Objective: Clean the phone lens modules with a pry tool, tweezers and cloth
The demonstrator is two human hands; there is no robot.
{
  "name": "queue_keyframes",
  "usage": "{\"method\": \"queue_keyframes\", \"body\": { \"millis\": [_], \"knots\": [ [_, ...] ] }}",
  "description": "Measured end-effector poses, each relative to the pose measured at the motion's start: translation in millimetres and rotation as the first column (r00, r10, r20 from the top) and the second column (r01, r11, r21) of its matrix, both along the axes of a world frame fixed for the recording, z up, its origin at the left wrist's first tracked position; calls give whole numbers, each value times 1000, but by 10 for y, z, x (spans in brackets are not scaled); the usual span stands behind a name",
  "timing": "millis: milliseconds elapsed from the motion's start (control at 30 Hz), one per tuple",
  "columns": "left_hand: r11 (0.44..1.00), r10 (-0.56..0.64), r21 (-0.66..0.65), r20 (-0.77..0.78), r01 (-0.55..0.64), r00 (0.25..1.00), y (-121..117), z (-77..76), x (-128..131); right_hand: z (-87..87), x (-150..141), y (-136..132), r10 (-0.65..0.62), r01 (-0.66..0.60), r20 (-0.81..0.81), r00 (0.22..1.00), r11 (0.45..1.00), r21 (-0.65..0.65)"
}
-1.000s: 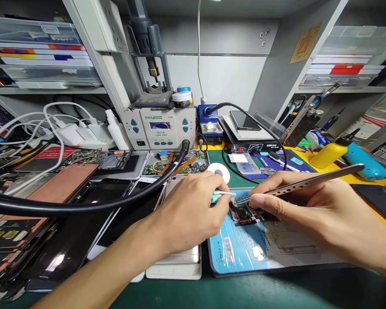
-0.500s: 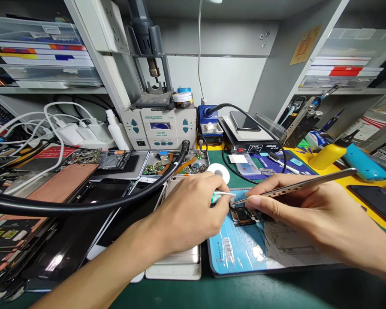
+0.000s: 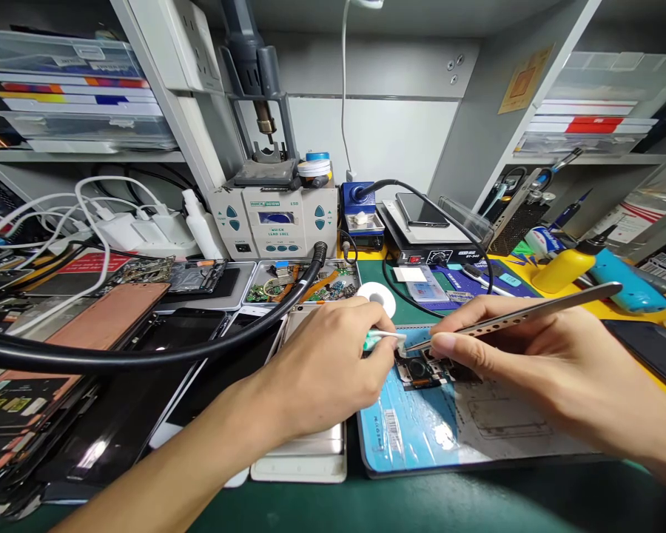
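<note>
Pinched over the blue pad [image 3: 378, 448], my left hand [image 3: 333, 363] and right hand [image 3: 538, 363] are closed: the right on tweezers [image 3: 527, 317] by the black part [image 3: 419, 369] lying there, the left on a white stick [image 3: 388, 334]. I'd brace both, touching lightly.

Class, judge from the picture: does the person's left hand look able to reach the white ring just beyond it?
Probably yes: nothing visible stands between the left hand and the white ring, though that hand pinches a slim white item, which might need putting down first.
</note>
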State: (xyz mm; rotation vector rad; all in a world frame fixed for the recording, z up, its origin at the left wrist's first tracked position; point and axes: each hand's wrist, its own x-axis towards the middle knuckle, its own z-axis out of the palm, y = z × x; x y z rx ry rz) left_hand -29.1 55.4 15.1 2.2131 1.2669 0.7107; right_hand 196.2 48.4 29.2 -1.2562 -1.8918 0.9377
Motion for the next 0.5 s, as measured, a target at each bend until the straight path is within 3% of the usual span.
{"method": "queue_keyframes", "body": {
  "millis": [500],
  "knots": [
    [1000,0,6,-1,0,1000,1,-9,-7,-22,-25,-6,31,-30,-37,999,999,31]
  ]
}}
